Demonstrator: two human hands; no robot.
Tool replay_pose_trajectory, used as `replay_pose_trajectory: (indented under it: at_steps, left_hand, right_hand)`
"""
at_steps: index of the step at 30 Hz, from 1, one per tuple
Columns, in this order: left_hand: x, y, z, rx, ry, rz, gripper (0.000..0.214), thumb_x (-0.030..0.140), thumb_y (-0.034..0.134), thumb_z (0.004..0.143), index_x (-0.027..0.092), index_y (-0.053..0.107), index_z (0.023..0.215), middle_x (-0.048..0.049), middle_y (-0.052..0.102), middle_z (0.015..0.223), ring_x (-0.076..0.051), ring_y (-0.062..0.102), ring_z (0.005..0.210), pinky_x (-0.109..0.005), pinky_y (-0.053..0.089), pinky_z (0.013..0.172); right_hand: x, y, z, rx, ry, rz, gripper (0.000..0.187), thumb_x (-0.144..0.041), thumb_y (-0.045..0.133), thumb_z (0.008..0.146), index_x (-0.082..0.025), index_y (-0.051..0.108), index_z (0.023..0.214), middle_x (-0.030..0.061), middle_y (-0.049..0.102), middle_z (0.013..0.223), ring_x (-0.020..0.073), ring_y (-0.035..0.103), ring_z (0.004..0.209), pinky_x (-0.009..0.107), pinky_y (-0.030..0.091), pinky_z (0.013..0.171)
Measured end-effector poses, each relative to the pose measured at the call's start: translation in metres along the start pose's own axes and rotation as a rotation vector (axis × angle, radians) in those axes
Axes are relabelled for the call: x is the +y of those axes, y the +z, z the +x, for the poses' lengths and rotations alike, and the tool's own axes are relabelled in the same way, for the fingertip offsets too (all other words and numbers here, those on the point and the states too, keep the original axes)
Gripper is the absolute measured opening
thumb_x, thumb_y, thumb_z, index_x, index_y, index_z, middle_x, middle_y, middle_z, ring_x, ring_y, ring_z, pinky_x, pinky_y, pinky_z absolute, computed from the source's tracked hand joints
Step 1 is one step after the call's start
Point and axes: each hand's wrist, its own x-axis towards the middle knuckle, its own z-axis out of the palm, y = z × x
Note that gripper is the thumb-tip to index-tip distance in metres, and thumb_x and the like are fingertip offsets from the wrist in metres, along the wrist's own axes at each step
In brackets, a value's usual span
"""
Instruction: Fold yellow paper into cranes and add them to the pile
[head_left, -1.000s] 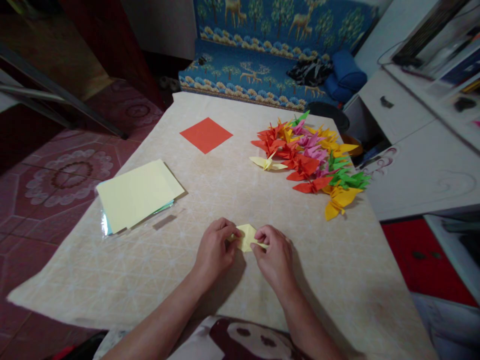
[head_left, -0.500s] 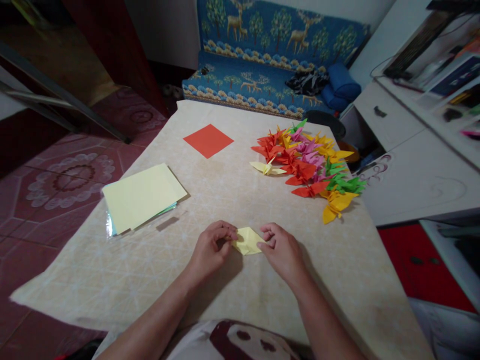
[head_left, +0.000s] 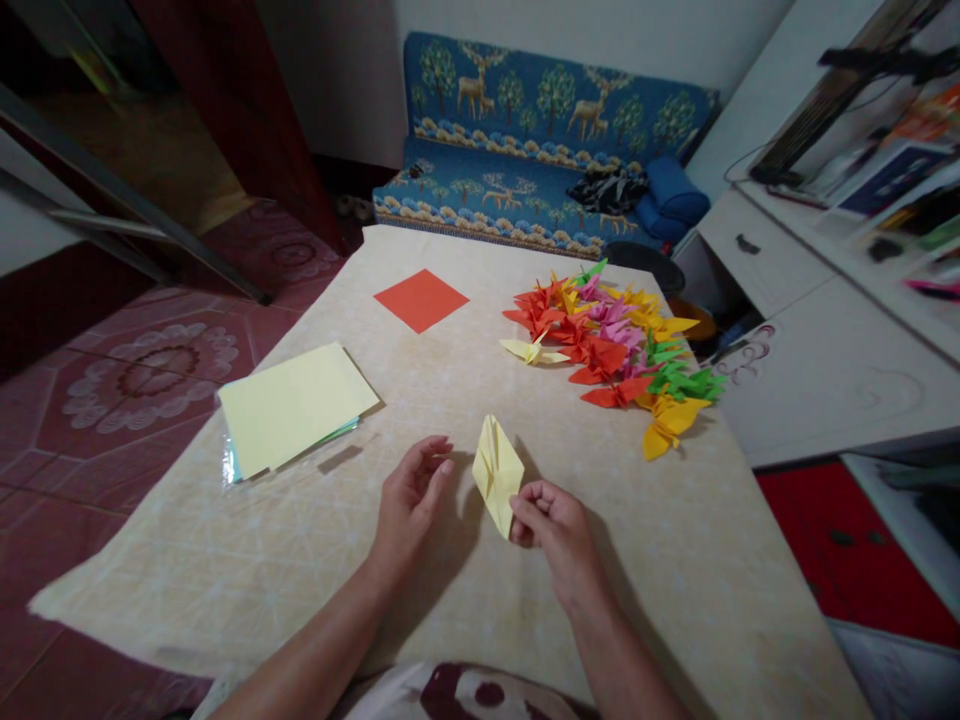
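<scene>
A pale yellow piece of folded origami paper (head_left: 496,470), long and diamond-shaped with creases down its middle, is pinched at its lower right edge by my right hand (head_left: 549,520). It is raised off the table, lengthwise away from me. To its left, my left hand (head_left: 414,490) holds nothing; the fingers are apart and curve toward the paper without touching it. Further off on the right lies a cluster of folded paper cranes (head_left: 600,330) in red, pink, orange and green, with a pale yellow crane (head_left: 534,352) at its near left side.
A stack of pale yellow sheets (head_left: 296,405) rests on the left of the cloth-covered table (head_left: 247,590), over a clear plastic wrapper. A red paper square (head_left: 421,300) lies toward the far edge. Beyond are a blue patterned sofa (head_left: 517,195) and, at right, a white cabinet (head_left: 847,360).
My left hand has let go of the folded paper and moved left, opening. My right hand has turned the paper from crosswise to lengthwise and lifted it. The camera view has tilted slightly upward.
</scene>
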Motion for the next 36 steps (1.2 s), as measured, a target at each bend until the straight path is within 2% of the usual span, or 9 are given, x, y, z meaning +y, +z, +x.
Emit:
replay_pose_trajectory:
  at_steps: [4, 8, 11, 13, 16, 19, 24, 27, 36]
  left_hand:
    - [0.005, 0.017, 0.005, -0.174, -0.14, -0.177, 0.042, 0.034, 0.064, 0.08, 0.019, 0.046, 0.115, -0.0043, 0.065, 0.089, -0.017, 0.065, 0.082, -0.029, 0.051, 0.071]
    - [0.007, 0.02, 0.02, -0.231, -0.24, -0.207, 0.041, 0.034, 0.072, 0.07, 0.02, 0.046, 0.098, 0.005, 0.06, 0.063, -0.012, 0.059, 0.054, -0.02, 0.042, 0.05]
    - [0.013, 0.009, 0.041, -0.429, -0.277, -0.114, 0.039, 0.029, 0.077, 0.063, 0.018, 0.049, 0.088, 0.0049, 0.059, 0.06, -0.01, 0.056, 0.049, -0.018, 0.037, 0.046]
    - [0.019, 0.003, 0.055, -0.638, -0.295, -0.053, 0.032, 0.028, 0.076, 0.064, 0.017, 0.053, 0.084, 0.0026, 0.06, 0.059, -0.01, 0.056, 0.05, -0.018, 0.036, 0.046]
    - [0.026, 0.003, 0.07, -0.882, -0.281, 0.053, 0.022, 0.028, 0.071, 0.068, 0.014, 0.06, 0.081, -0.0007, 0.065, 0.067, -0.012, 0.058, 0.056, -0.02, 0.04, 0.051]
    - [0.025, 0.012, 0.073, -1.022, -0.152, 0.231, 0.016, 0.028, 0.066, 0.073, 0.013, 0.067, 0.08, -0.0001, 0.064, 0.066, -0.011, 0.056, 0.057, -0.02, 0.039, 0.052]
    - [0.01, 0.012, 0.058, -0.673, 0.262, 0.472, 0.017, 0.02, 0.065, 0.076, 0.015, 0.07, 0.091, -0.0053, 0.068, 0.085, -0.016, 0.061, 0.076, -0.026, 0.046, 0.069]
    - [0.007, -0.002, 0.043, -0.599, 0.489, 0.501, 0.018, 0.016, 0.056, 0.083, 0.019, 0.072, 0.091, -0.0077, 0.069, 0.096, -0.018, 0.061, 0.088, -0.031, 0.046, 0.082]
    - [-0.003, -0.02, 0.003, -0.549, 0.573, 0.628, 0.031, 0.022, 0.057, 0.086, 0.022, 0.063, 0.116, -0.0087, 0.067, 0.115, -0.022, 0.058, 0.101, -0.039, 0.044, 0.088]
  right_hand:
    - [0.009, 0.014, -0.011, -0.003, -0.008, 0.096, 0.025, -0.038, 0.069, 0.07, -0.018, 0.054, 0.069, -0.0021, 0.059, 0.053, 0.0103, 0.053, 0.048, 0.022, 0.045, 0.052]
    - [0.012, 0.011, -0.017, -0.061, -0.06, -0.07, 0.023, -0.037, 0.064, 0.076, -0.019, 0.053, 0.068, -0.0029, 0.055, 0.052, 0.0102, 0.049, 0.045, 0.022, 0.041, 0.047]
    - [0.006, -0.003, -0.021, 0.122, -0.415, -0.364, 0.013, -0.027, 0.063, 0.079, -0.019, 0.055, 0.072, 0.0001, 0.057, 0.065, 0.0133, 0.054, 0.056, 0.024, 0.043, 0.05]
    - [0.001, -0.014, -0.023, 0.204, -0.738, -0.595, 0.007, -0.018, 0.063, 0.079, -0.02, 0.061, 0.086, 0.0063, 0.062, 0.09, 0.0191, 0.06, 0.082, 0.031, 0.049, 0.068]
    - [-0.001, -0.024, -0.022, 0.101, -1.006, -0.846, 0.035, -0.01, 0.064, 0.077, -0.023, 0.061, 0.109, 0.009, 0.059, 0.116, 0.0248, 0.052, 0.111, 0.043, 0.044, 0.094]
    - [0.004, -0.024, -0.017, -0.032, -1.031, -0.981, 0.045, -0.009, 0.066, 0.074, -0.024, 0.059, 0.115, 0.0076, 0.059, 0.121, 0.0257, 0.049, 0.115, 0.045, 0.041, 0.099]
    - [0.011, -0.02, -0.013, -0.096, -0.893, -1.037, 0.04, -0.013, 0.068, 0.075, -0.023, 0.06, 0.114, 0.0064, 0.063, 0.114, 0.0239, 0.054, 0.106, 0.042, 0.044, 0.093]
    - [0.009, -0.02, -0.013, -0.115, -0.842, -1.062, 0.043, -0.015, 0.067, 0.077, -0.023, 0.058, 0.118, 0.0056, 0.063, 0.116, 0.0227, 0.053, 0.108, 0.04, 0.042, 0.094]
    - [0.008, -0.008, -0.016, -0.03, -0.716, -1.134, 0.057, -0.02, 0.071, 0.075, -0.025, 0.052, 0.128, 0.0064, 0.06, 0.118, 0.0245, 0.051, 0.108, 0.042, 0.039, 0.094]
